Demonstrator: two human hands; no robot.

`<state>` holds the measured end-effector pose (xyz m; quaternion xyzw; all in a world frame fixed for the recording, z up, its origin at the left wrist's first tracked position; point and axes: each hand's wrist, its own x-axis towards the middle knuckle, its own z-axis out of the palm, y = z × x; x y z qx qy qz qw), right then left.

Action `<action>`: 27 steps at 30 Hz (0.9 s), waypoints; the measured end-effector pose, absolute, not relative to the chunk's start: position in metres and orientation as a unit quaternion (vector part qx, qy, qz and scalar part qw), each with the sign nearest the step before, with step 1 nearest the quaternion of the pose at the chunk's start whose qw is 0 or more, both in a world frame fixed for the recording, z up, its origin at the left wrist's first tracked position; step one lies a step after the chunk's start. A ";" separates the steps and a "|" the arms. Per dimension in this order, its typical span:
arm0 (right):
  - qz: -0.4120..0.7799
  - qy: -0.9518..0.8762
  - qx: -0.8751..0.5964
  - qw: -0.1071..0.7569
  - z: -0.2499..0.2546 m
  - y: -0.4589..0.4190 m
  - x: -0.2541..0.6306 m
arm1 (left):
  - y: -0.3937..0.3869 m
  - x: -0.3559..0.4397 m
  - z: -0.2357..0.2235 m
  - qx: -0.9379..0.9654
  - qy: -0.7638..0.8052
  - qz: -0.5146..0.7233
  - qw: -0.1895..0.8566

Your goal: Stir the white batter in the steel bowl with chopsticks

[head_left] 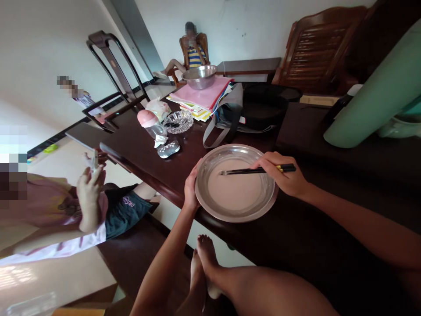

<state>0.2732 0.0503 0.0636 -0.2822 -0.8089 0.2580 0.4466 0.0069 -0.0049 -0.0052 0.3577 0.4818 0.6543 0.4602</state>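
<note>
A shiny metal bowl (269,199) with a wide rim stands near the edge of the dark table. Pale pinkish-brown liquid batter (235,188) fills its lower part. My left hand (191,186) is closed on the bowl's left rim, its fingers partly hidden behind the metal. Over the right side of the bowl, my right hand (282,172) grips a pair of black chopsticks (241,170) with gold bands. They lie almost level, pointing left, and their tips are at the batter's surface, coated with some of it.
Beyond the bowl on the table (131,138) are a grey-black bag (259,107), papers under a pink folder (204,93), another metal bowl (200,78), a glass ashtray (179,122) and a pink-lidded bottle (151,123). A green cylinder (371,92) stands right. One person (88,197) sits left; two others are farther back.
</note>
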 end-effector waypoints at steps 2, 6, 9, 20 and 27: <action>0.252 -0.795 -0.290 0.470 0.064 0.050 0.275 | -0.005 0.007 -0.005 0.360 0.484 0.651 0.460; 0.307 -0.792 -0.250 0.465 0.065 0.049 0.276 | -0.004 0.007 -0.005 0.364 0.488 0.648 0.458; 0.281 -0.812 -0.253 0.445 0.064 0.049 0.274 | -0.005 0.008 -0.004 0.360 0.486 0.653 0.456; 0.269 -0.823 -0.239 0.439 0.062 0.050 0.274 | -0.006 0.009 -0.003 0.349 0.481 0.661 0.459; 0.297 -0.791 -0.256 0.471 0.065 0.050 0.277 | -0.006 0.011 0.001 0.348 0.484 0.653 0.467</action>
